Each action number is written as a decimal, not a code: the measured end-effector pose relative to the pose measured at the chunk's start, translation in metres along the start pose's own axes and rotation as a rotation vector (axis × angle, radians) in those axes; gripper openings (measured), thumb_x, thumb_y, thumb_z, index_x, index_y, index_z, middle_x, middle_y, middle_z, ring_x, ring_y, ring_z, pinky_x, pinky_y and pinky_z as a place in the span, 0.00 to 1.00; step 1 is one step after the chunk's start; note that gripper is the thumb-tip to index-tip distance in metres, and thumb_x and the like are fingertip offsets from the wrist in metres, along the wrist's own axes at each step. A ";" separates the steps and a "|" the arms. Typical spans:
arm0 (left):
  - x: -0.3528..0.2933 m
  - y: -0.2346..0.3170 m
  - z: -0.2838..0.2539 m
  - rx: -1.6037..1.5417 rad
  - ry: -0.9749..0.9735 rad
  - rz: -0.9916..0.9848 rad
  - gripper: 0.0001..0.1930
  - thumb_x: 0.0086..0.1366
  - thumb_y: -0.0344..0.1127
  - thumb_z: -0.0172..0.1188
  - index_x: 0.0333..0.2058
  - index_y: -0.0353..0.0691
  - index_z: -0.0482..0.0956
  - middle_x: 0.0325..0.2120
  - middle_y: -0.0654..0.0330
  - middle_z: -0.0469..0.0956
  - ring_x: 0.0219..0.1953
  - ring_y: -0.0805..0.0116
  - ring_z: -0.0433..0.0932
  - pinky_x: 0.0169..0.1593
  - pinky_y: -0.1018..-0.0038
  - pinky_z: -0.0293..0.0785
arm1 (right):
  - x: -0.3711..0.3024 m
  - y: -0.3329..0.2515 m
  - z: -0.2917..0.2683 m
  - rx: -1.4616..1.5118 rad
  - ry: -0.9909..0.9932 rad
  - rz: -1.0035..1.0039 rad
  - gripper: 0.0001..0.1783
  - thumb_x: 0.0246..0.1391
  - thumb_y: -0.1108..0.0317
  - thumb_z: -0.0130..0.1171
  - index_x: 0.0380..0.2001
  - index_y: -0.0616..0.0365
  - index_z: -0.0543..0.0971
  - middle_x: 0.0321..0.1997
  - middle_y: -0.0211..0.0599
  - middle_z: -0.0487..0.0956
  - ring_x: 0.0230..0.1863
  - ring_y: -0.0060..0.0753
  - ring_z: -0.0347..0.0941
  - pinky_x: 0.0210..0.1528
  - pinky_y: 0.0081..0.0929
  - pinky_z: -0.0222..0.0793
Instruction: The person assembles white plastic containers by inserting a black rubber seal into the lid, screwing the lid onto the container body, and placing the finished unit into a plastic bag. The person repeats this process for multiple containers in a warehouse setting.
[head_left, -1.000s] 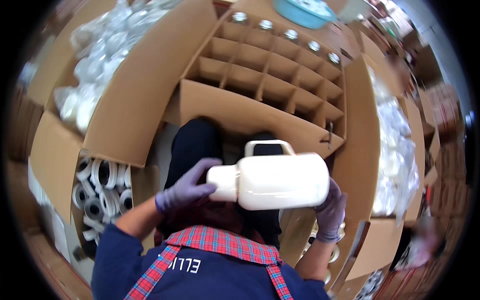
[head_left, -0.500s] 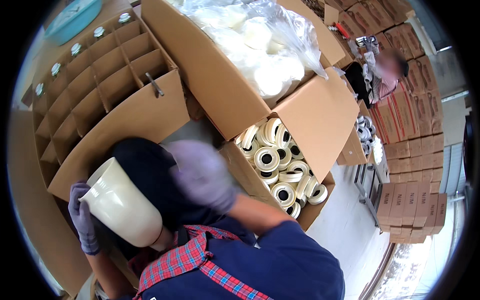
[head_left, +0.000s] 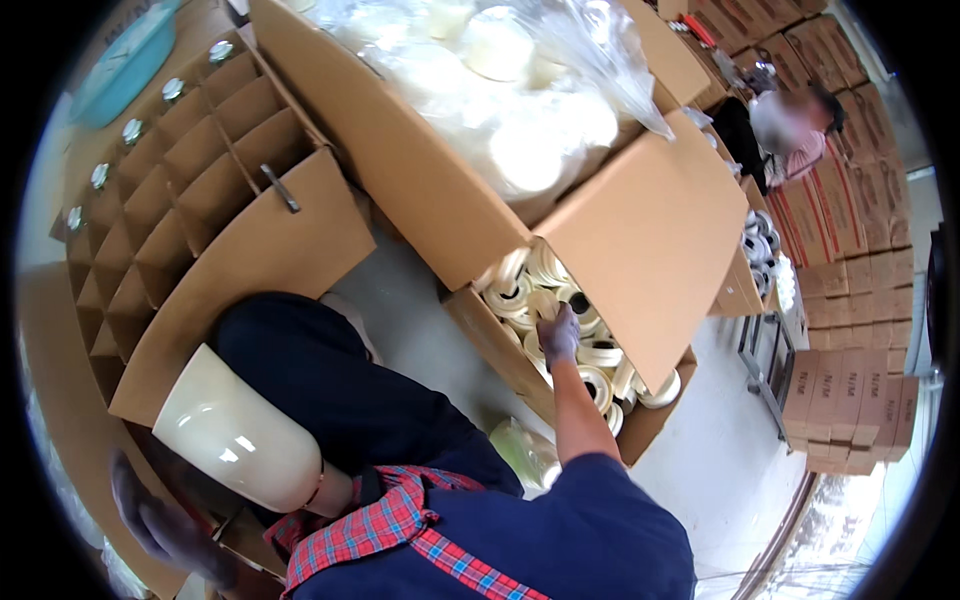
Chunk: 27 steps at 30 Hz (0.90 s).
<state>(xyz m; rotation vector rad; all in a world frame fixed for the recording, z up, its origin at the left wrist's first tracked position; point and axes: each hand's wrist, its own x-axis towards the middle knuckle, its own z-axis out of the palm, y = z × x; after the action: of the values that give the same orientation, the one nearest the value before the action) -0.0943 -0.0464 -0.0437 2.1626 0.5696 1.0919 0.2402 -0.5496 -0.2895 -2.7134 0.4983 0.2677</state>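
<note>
A glossy cream cup-shaped vessel (head_left: 235, 430) lies tilted against my lap, its wide rim toward the upper left and its narrower end near the plaid apron strap. My left hand (head_left: 165, 525), in a grey-purple glove, is beside the vessel and apart from it, fingers stretched out and holding nothing. My right hand (head_left: 560, 335), gloved too, reaches into a cardboard box (head_left: 645, 435) of cream ring-shaped parts (head_left: 597, 383) with dark centres. Its fingers are closed on a pale cream part (head_left: 543, 303), whose exact shape is partly hidden.
A divided carton (head_left: 185, 150) with several silver-capped pieces stands at the left, near a turquoise basin (head_left: 125, 65). Ahead, a large box (head_left: 410, 150) holds plastic-wrapped white pieces (head_left: 525, 155). A co-worker (head_left: 785, 130) sits at the far right near stacked cartons (head_left: 850, 410).
My left hand has let go of the vessel's rim and dropped lower. My right hand has moved right, from above my lap into the box of ring-shaped parts.
</note>
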 end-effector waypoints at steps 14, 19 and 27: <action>0.003 0.063 0.023 -1.037 -0.214 -0.703 0.39 0.53 0.28 0.70 0.64 0.34 0.65 0.57 0.56 0.75 0.58 0.66 0.73 0.62 0.68 0.69 | -0.295 -0.329 -0.105 0.805 -0.197 -1.980 0.20 0.51 0.68 0.64 0.48 0.60 0.80 0.49 0.43 0.75 0.49 0.48 0.74 0.53 0.53 0.73; 0.003 0.050 0.000 -0.731 -0.079 -0.534 0.41 0.49 0.30 0.74 0.63 0.33 0.67 0.54 0.55 0.77 0.57 0.65 0.75 0.61 0.67 0.71 | -0.311 -0.380 -0.119 0.240 -0.255 -1.903 0.31 0.38 0.79 0.56 0.52 0.61 0.79 0.42 0.44 0.80 0.39 0.46 0.77 0.42 0.38 0.74; 0.024 0.023 -0.006 -0.369 -0.034 -0.401 0.44 0.46 0.31 0.73 0.63 0.31 0.65 0.53 0.51 0.78 0.55 0.65 0.77 0.58 0.68 0.73 | -0.326 -0.412 -0.102 0.365 -0.429 -1.790 0.22 0.44 0.80 0.56 0.46 0.59 0.81 0.33 0.43 0.78 0.34 0.48 0.78 0.37 0.38 0.75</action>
<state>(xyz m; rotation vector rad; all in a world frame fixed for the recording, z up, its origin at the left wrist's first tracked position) -0.0833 -0.0450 -0.0120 1.6564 0.6899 0.8593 0.1073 -0.1317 0.0168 -1.6933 -1.6840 0.1654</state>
